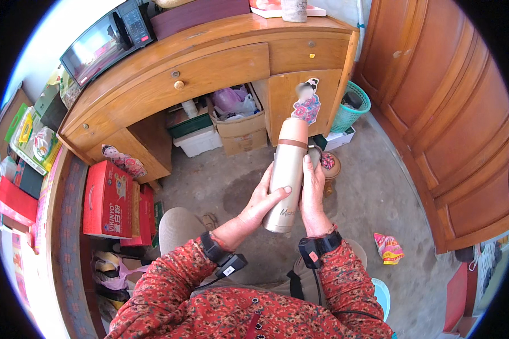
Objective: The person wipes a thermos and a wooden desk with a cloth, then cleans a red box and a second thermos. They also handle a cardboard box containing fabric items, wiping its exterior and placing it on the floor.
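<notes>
A silver metal vacuum flask [285, 182] with a pinkish cap and a brown band is held up between both hands, tilted slightly, its base toward me. My left hand [261, 201] wraps its left side, thumb across the front. Against the flask's right side lies my right hand [313, 193], thumb pointing up along it; a dark handle or strap loop shows just above that hand. The fingers behind the flask are hidden. Both wrists wear black bands with small devices.
Ahead stands a wooden desk [220, 63] bearing a microwave [106, 42]. Beneath it are a cardboard box [242, 137] and a white bin [199, 142]. Red cartons [108, 201] stand left. A small round stool [331, 167], a green basket [351, 106] and a snack packet [389, 248] are right, near wooden doors [432, 97].
</notes>
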Tool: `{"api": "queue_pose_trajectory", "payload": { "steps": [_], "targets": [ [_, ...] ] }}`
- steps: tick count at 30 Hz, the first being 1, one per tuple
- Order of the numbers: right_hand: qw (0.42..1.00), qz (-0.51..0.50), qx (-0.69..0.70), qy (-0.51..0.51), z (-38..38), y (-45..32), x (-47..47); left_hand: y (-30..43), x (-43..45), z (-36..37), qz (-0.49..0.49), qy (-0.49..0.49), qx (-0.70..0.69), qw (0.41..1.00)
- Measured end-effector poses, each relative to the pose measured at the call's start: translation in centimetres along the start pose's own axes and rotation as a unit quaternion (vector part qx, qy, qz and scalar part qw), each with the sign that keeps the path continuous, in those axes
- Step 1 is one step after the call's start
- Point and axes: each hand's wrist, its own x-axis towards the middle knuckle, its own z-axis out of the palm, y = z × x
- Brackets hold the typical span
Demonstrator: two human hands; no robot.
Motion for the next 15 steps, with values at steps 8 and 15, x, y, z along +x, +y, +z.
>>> {"api": "queue_pose_trajectory", "payload": {
  "steps": [8, 15],
  "targets": [
    [0.899, -0.29, -0.327, -0.04, -0.1, -0.4, -0.9, -0.4, 1.2, -2.0, 0.033, 0.123, 0.357, 0.925],
    [0.688, -0.424, -0.567, -0.162, 0.8, -2.2, -0.4, -1.9, -0.5, -1.7, 0.087, 0.068, 0.514, 0.851]
  ]
}}
